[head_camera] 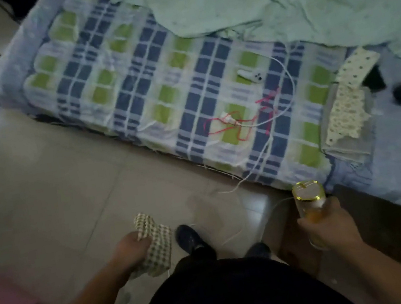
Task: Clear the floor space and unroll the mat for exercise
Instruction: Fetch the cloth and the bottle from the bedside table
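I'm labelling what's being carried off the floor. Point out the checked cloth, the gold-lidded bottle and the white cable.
checked cloth (157,246): head view, middle fold.
gold-lidded bottle (308,189): head view, gold lid.
white cable (290,83): head view, loop on the bed.

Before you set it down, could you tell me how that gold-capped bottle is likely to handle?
The bottle in the right hand looks like clear glass, so probably fragile and slippery. Being tall and narrow, it may tip; laid flat, it would likely roll.

The room is dim, with a cool greenish cast. A pale glow enters at the left edge and puts a faint sheen on the floor tiles (47,177). Everything is softly blurred, most of all near the corners, where the wide lens bends the bed (146,86) edge.
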Demonstrator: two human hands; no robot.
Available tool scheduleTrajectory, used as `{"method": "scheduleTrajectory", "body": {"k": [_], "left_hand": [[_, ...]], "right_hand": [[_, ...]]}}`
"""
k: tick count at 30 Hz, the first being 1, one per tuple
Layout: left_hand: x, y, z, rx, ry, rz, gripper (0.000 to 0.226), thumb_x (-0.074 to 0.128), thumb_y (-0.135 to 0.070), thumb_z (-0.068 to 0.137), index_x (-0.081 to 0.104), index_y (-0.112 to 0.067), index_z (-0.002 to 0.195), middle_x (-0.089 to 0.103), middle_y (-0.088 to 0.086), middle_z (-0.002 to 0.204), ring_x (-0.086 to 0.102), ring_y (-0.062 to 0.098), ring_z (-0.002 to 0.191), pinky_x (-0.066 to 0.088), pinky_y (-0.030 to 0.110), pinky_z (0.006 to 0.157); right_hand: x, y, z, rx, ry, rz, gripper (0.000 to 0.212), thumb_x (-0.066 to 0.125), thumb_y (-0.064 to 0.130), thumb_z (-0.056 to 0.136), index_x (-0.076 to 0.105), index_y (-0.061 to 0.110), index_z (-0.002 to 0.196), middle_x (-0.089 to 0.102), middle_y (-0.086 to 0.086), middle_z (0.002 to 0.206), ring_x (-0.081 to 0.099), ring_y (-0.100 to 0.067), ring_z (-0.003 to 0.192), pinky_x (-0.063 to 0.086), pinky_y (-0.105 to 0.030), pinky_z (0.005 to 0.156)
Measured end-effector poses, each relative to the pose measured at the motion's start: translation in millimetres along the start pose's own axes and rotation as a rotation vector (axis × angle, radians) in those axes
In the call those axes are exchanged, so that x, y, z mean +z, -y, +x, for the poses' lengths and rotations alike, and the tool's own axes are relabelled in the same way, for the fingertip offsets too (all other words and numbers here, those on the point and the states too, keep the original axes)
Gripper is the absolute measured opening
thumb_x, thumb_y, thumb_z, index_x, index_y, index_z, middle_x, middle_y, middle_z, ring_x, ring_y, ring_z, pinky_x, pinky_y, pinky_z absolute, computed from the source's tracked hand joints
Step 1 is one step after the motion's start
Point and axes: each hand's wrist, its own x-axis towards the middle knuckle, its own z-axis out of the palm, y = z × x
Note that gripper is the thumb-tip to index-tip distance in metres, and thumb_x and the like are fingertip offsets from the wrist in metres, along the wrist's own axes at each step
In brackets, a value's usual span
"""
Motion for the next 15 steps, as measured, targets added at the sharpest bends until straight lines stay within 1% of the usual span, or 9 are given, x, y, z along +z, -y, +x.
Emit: {"method": "scheduleTrajectory", "body": {"k": [2,4,5,7,9,11,12,15], "left_hand": [[-28,24,8,-0.029,-0.028,0.0,0.031,0.055,-0.025,0.094,0.063,-0.003,0.115,0.067,0.019,0.113,0.064,0.032,0.1,0.051,0.041,0.092],[-57,47,17,-0.054,-0.053,0.019,0.032,0.055,-0.024,0.094,0.063,-0.002,0.115,0.066,0.02,0.115,0.062,0.034,0.105,0.05,0.038,0.093],[-72,59,20,-0.071,-0.053,0.002,0.031,0.055,-0.023,0.094,0.063,-0.001,0.114,0.066,0.02,0.114,0.063,0.034,0.105,0.051,0.038,0.092],[-100,87,27,-0.108,-0.058,-0.06,0.029,0.055,-0.023,0.093,0.064,-0.001,0.111,0.067,0.02,0.111,0.064,0.032,0.101,0.052,0.04,0.091],[-124,118,32,-0.151,-0.068,-0.1,0.028,0.055,-0.023,0.093,0.065,-0.001,0.108,0.068,0.02,0.109,0.065,0.031,0.099,0.052,0.037,0.089],[-144,150,36,-0.213,-0.095,-0.172,0.025,0.056,-0.02,0.093,0.066,-0.001,0.107,0.068,0.02,0.108,0.064,0.03,0.097,0.05,0.034,0.087],[-151,166,38,-0.251,-0.109,-0.245,0.022,0.057,-0.017,0.092,0.066,-0.001,0.105,0.069,0.021,0.106,0.064,0.03,0.095,0.051,0.035,0.088],[-165,209,45,-0.347,-0.16,-0.413,0.015,0.059,-0.007,0.089,0.068,0.002,0.097,0.07,0.025,0.099,0.066,0.034,0.091,0.053,0.042,0.09]], "right_hand": [[16,43,5,-0.064,0.007,-0.007,0.057,0.083,0.042,0.06,0.04,0.027,0.094,0.052,0.003,0.081,0.064,-0.033,0.086,0.039,-0.033,0.067],[34,85,6,-0.153,0.002,0.011,0.046,0.081,0.038,0.061,0.046,0.029,0.089,0.058,0.006,0.077,0.062,-0.025,0.077,0.04,-0.032,0.068],[43,106,6,-0.192,0.003,0.011,0.043,0.081,0.036,0.062,0.048,0.028,0.089,0.06,0.005,0.079,0.06,-0.022,0.076,0.041,-0.033,0.07],[62,149,3,-0.214,0.017,-0.016,0.048,0.082,0.035,0.063,0.046,0.03,0.094,0.059,0.0,0.082,0.055,-0.022,0.075,0.041,-0.036,0.072],[78,192,0,-0.236,0.045,-0.025,0.051,0.083,0.036,0.061,0.046,0.029,0.096,0.06,0.002,0.081,0.055,-0.021,0.073,0.043,-0.038,0.071],[94,230,-3,-0.289,0.087,-0.061,0.052,0.083,0.038,0.061,0.047,0.029,0.097,0.06,0.005,0.082,0.057,-0.017,0.074,0.044,-0.037,0.071],[102,248,-4,-0.313,0.113,-0.092,0.054,0.084,0.037,0.062,0.045,0.029,0.099,0.059,0.003,0.086,0.056,-0.018,0.077,0.044,-0.037,0.073],[126,297,-4,-0.366,0.205,-0.117,0.054,0.085,0.027,0.067,0.048,0.026,0.106,0.06,-0.003,0.097,0.058,-0.025,0.088,0.045,-0.04,0.079]]}}
